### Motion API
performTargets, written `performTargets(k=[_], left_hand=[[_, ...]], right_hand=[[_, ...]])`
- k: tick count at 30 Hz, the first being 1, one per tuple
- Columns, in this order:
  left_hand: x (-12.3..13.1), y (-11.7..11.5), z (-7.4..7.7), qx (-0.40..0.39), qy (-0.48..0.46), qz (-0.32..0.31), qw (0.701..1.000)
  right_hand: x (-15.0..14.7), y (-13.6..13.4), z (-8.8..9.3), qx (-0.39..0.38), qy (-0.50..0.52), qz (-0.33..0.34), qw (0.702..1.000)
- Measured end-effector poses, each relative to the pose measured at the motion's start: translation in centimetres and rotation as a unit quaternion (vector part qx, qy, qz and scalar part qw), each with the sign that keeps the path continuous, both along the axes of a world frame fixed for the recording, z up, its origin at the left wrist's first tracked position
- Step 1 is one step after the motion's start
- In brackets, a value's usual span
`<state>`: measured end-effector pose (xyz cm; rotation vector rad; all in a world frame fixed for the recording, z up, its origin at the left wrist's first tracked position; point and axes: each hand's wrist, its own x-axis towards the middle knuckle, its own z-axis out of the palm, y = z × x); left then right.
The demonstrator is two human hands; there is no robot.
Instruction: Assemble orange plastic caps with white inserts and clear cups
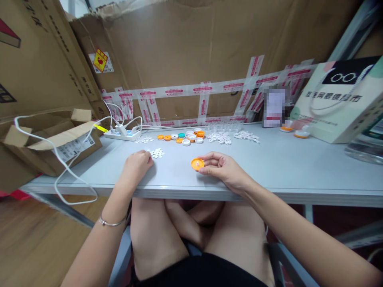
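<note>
My right hand (220, 169) grips an orange round cap (194, 166) by its edge, over the front middle of the table. The cap's hollow side faces up, and a small whitish piece stands at its centre. To the left, my left hand (137, 166) rests with curled fingers at the edge of a pile of small white discs (157, 153). Whatever is between those fingertips, if anything, is hidden. Behind the discs lies a group of orange, white and green caps (181, 136). A second scatter of small white pieces (145, 139) lies farther back.
Two heaps of small white parts (220, 138) and clear pieces (227, 126) lie at the back. A power strip (124, 134) with white cables and an open carton (80, 151) stand left. At right are a phone (274, 105), a paper bag (335, 107) and a clear bottle (366, 145).
</note>
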<state>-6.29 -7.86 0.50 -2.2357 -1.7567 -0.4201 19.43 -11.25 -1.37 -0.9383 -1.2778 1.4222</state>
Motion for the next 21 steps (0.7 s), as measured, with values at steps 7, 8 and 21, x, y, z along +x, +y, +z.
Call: performTargets(k=[7,8,21], left_hand=[[5.4,-3.3,-0.8,0.211,-0.086,-0.342,0.911],[6.0,-3.7,-0.8,0.249,-0.076,-0.390,0.884],[6.3,-4.1,0.1,0.288,0.065,-0.411,0.863]], right_hand=[[0.0,-0.2,0.0,0.018,-0.002,0.023,1.000],[0.1,-0.2,-0.1,0.022,-0.002,0.030,0.999],[0.2,-0.1,-0.3,0.031,0.000,0.051,0.998]])
